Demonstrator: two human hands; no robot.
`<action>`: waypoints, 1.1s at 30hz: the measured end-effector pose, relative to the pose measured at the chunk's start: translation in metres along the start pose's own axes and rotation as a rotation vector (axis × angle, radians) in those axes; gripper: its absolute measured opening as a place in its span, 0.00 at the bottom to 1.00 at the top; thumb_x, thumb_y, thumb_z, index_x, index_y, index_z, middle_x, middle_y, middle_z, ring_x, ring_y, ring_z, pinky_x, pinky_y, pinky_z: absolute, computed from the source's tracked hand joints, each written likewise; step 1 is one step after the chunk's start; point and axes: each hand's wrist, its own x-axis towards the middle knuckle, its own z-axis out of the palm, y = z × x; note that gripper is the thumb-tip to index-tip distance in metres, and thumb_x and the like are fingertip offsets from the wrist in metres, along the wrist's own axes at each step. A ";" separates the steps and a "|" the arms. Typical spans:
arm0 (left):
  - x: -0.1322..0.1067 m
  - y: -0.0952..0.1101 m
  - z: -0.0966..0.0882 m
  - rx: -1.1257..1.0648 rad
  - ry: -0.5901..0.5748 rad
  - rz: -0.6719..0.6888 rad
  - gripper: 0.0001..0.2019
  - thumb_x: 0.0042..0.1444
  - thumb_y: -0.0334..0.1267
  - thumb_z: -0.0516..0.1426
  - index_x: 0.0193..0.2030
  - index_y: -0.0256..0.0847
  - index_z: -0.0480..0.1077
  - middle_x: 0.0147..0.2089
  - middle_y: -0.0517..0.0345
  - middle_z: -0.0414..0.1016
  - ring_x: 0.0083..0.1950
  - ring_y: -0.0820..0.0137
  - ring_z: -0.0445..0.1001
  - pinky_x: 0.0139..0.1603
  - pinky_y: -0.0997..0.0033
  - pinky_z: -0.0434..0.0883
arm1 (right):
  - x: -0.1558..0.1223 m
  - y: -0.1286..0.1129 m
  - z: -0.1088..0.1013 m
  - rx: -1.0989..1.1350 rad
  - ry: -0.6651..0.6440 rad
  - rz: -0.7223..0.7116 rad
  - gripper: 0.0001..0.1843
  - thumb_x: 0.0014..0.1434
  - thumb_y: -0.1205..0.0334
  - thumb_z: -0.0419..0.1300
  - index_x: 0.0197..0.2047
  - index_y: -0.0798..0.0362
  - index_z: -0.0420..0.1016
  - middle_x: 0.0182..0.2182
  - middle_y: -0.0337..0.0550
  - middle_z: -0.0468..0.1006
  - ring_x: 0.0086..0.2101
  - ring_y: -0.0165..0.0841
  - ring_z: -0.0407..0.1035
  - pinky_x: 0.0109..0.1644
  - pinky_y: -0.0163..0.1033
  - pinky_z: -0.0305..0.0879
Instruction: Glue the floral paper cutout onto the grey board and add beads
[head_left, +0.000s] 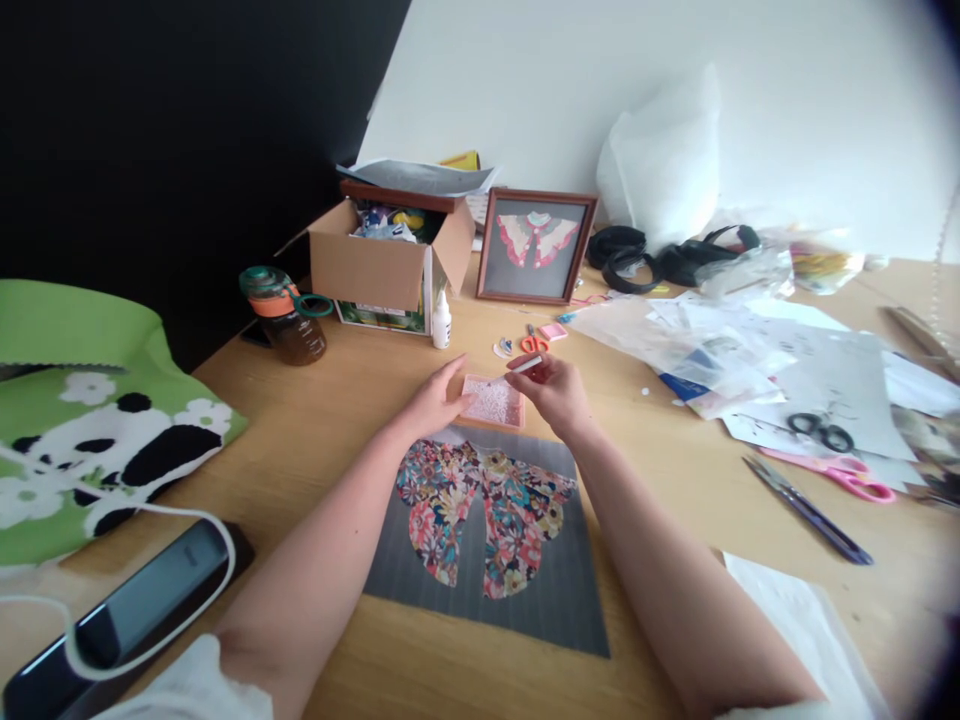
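Short of the table's (341, 405) far edge, the left hand (433, 402), grip apart, touches a pink tray (492, 422); the right hand (556, 392) clamps a white stick (528, 364).

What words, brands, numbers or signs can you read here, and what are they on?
None can be read for certain.
Dark device with cable: faint lettering, too blurred.
White squeeze bottle: label print, too small.
Drink bottle: pale markings, too small.
Cardboard box: print on its green lower part, too blurred.
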 end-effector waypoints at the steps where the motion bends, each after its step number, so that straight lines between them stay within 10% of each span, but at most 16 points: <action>1: 0.001 -0.001 -0.001 -0.022 0.003 -0.006 0.33 0.59 0.33 0.60 0.70 0.38 0.55 0.72 0.43 0.57 0.73 0.61 0.56 0.74 0.58 0.53 | 0.001 0.002 0.000 -0.001 0.023 0.000 0.16 0.43 0.52 0.67 0.33 0.54 0.75 0.24 0.39 0.74 0.27 0.32 0.67 0.33 0.39 0.64; 13: 0.007 -0.015 -0.008 -0.421 0.017 -0.070 0.32 0.56 0.40 0.62 0.67 0.39 0.61 0.70 0.44 0.62 0.72 0.57 0.57 0.73 0.53 0.53 | 0.003 0.016 -0.002 0.074 0.298 -0.089 0.22 0.51 0.40 0.67 0.27 0.51 0.71 0.21 0.38 0.75 0.25 0.32 0.71 0.31 0.38 0.68; 33: 0.005 -0.018 -0.014 -0.429 -0.041 -0.072 0.26 0.56 0.42 0.62 0.62 0.39 0.68 0.66 0.43 0.68 0.69 0.55 0.63 0.71 0.48 0.57 | 0.004 0.048 -0.020 0.094 0.519 0.072 0.21 0.53 0.46 0.63 0.18 0.52 0.67 0.16 0.36 0.70 0.20 0.27 0.59 0.28 0.35 0.56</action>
